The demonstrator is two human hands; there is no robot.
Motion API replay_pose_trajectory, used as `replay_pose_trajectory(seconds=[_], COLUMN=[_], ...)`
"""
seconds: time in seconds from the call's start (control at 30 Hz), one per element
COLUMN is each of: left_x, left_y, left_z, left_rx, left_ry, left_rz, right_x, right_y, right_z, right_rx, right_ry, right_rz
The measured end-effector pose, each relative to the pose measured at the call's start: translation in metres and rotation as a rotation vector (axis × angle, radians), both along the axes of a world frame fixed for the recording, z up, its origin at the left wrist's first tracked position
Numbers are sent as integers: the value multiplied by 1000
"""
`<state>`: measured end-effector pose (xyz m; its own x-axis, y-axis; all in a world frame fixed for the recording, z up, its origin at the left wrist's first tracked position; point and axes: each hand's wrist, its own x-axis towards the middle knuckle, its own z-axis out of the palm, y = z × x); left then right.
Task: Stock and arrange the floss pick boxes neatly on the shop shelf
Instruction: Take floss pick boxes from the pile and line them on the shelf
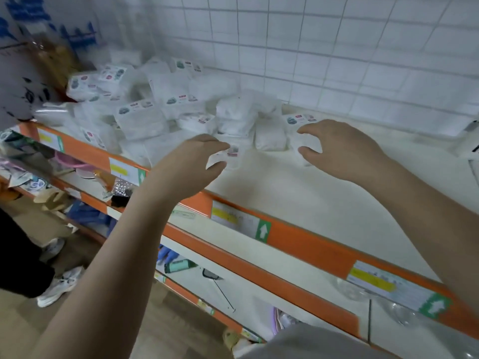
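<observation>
Both hands, left (193,161) and right (339,149), fingers spread and holding nothing, hover over floss pick boxes (233,130) heaped far-left on the shelf (298,193), likely reaching to straighten them.

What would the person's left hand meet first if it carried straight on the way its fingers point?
Probably the small floss pick box just beyond the left hand, whose fingers already curve around it; whether they touch it is unclear.
</observation>
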<state>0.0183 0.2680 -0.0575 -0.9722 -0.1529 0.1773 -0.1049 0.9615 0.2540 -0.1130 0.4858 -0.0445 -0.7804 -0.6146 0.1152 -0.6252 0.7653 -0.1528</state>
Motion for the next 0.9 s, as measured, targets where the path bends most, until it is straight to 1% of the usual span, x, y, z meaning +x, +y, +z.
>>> replay_pose_trajectory(seconds=[0.07, 0.17, 0.33, 0.4, 0.53, 0.67, 0.8, 0.9], left_x=[-14, -30, -42, -43, -45, -47, -47, -44], left_y=[-8, -20, -39, -43, -47, -44, -45, -48], left_z=[-1, -1, 3, 2, -3, -5, -5, -1], left_rx=[3, -68, -117, -150, -137, -62, -18, 10], left_ry=[-13, -55, -199, -217, -187, -193, -154, -81], left_rz=[9, 13, -100, -143, -210, -265, -296, -335], right_x=[-11, -18, -17, -16, -17, -20, -10, 13], right_y=[-9, -20, -32, -35, -38, -37, -36, -34], right_z=[-9, -19, -24, -23, -24, -27, -27, -21], right_rx=[39, 89, 142, 146, 88, 4, -71, -193], right_ry=[14, 44, 16, 8, -75, -163, -151, -113], right_rz=[-65, -132, -189, -206, -249, -331, -386, -423])
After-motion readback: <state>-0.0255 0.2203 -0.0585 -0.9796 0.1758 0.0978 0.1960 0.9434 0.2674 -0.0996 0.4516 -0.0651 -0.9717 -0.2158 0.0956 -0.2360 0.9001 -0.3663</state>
